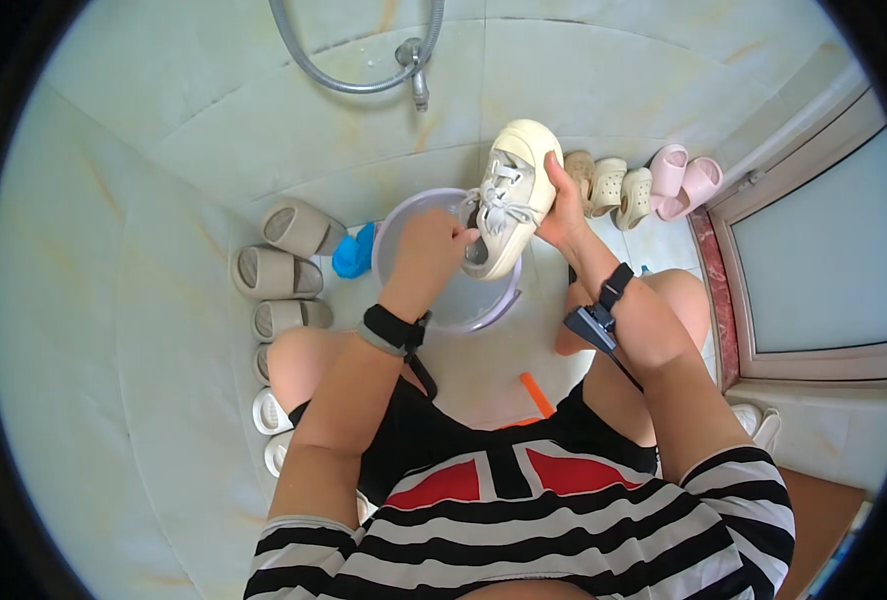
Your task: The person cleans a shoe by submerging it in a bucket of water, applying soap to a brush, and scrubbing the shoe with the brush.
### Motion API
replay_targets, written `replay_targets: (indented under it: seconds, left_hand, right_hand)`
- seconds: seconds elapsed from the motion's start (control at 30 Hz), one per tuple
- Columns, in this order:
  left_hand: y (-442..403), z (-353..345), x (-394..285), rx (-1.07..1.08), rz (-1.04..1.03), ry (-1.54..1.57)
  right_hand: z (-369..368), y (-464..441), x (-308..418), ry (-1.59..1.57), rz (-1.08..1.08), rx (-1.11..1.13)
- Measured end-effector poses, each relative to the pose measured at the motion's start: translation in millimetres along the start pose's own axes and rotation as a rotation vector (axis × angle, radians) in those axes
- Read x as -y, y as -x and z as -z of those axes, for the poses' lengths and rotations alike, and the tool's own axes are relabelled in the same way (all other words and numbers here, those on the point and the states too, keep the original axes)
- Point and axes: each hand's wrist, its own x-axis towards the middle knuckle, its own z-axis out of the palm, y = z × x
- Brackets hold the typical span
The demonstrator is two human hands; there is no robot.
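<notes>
A cream lace-up sneaker [520, 190] is held tilted over a pale basin of water [512, 303], its toe end toward the wall. My right hand [564, 208] grips the shoe along its right side, thumb on the edge of the sole and the other fingers hidden behind. At the shoe's opening, my left hand [434, 250] is closed, its fingertips pinched at the collar beside the laces. The grey-white laces [509, 210] are tied across the tongue. Part of the left fingers' contact is hidden by the hand itself.
A blue cloth-like item [354, 254] lies left of the basin. Beige slippers [277, 272] line the left wall. Cream clogs [609, 185] and pink slides [690, 185] stand at the back right. An orange object [537, 395] lies between the legs. A shower hose [359, 88] hangs above.
</notes>
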Motion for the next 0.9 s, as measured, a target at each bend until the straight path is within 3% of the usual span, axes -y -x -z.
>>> replay_targets:
  seconds: [0.07,0.1,0.17,0.3,0.4,0.47,0.7,0.77,0.9]
  left_hand:
    - [-4,-35,31,-0.134,-0.201,-0.009]
    - [-6,-33,23,-0.145,-0.202,-0.012]
    - [-8,-30,1,-0.086,0.026,0.096]
    - [-11,-35,-10,-0.211,0.045,0.337]
    - [-16,-33,-12,-0.071,0.222,0.559]
    - [-25,-36,-4,0.062,0.443,1.613]
    - [-25,-49,-4,0.040,0.653,1.850]
    - [-23,-53,-5,0.105,0.527,1.899]
    - [-21,-42,-18,0.101,0.522,1.889]
  right_hand:
    - [-4,2,-1,0.003,-0.003,-0.014]
    - [-5,1,-1,0.008,-0.004,-0.004]
    - [-6,1,-2,0.030,0.040,-0.002]
    - [-15,3,3,0.187,0.127,-0.008]
    - [-16,6,5,0.266,0.137,0.034]
    - [-17,8,4,0.307,0.156,0.049]
    - [-20,7,8,0.193,0.145,0.106]
    - [-23,8,8,0.182,0.120,0.124]
    - [-29,9,7,0.166,0.122,0.093]
